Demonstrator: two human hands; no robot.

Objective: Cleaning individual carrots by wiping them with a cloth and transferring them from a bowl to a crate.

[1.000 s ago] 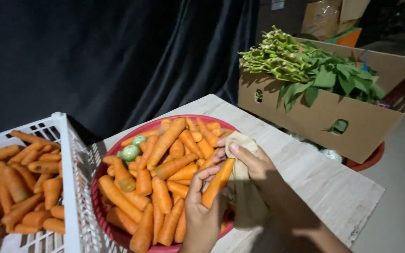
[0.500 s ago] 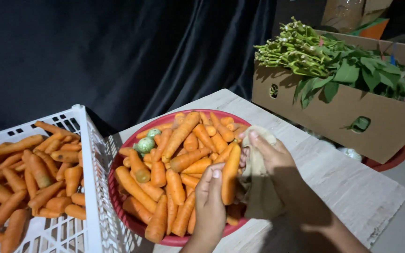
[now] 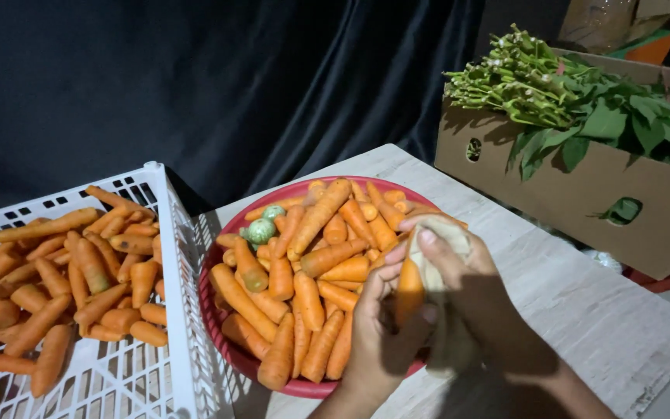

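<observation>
Dark cloth [image 3: 195, 85] hangs in folds behind a pale wood-grain table [image 3: 606, 310]. At the right stands a cardboard box [image 3: 583, 194] with oval hand holes, heaped with leafy green stalks [image 3: 568, 101]; under its far corner a red rim shows. At the left sits a white slatted plastic crate [image 3: 172, 256] holding loose carrots [image 3: 63, 271]. Between crate and box, a round red basin [image 3: 219, 326] is piled with more carrots [image 3: 312, 256], and two small greenish round vegetables [image 3: 261, 229] lie near its far-left edge.

Over the near-right edge of the basin the two hands meet. The left hand [image 3: 378, 326] is curled around the lower part of a single carrot [image 3: 410, 287], holding it roughly upright just above the pile. The right hand [image 3: 467, 271] grips a beige cloth [image 3: 447, 240] and presses it over the top and right side of that carrot, fingers [image 3: 428, 240] folded on it. Shadow covers the lower cloth, so it seems to trail toward the wrist.
</observation>
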